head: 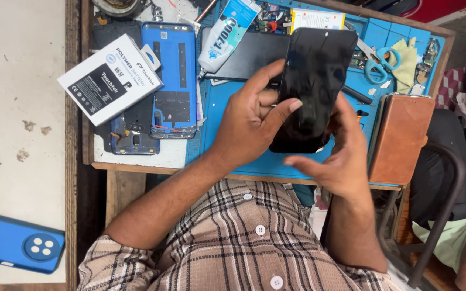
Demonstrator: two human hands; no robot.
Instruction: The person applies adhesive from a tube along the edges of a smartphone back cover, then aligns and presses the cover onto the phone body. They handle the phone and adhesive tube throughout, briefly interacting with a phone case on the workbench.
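The black phone (313, 86) tilts over the blue mat (227, 124) on the surface, its lower edge hidden behind both hands. The left hand (249, 121) closes its grip on it from 9 o'clock, thumb on the glass. The right hand (341, 156) cups it from 5 o'clock, fingers partly hidden.

A black smartphone (315, 86) with a dark, glossy, unlit screen is held tilted above the blue mat (244, 145), its top end pointing away. Its rounded lower edge sits between both hands.
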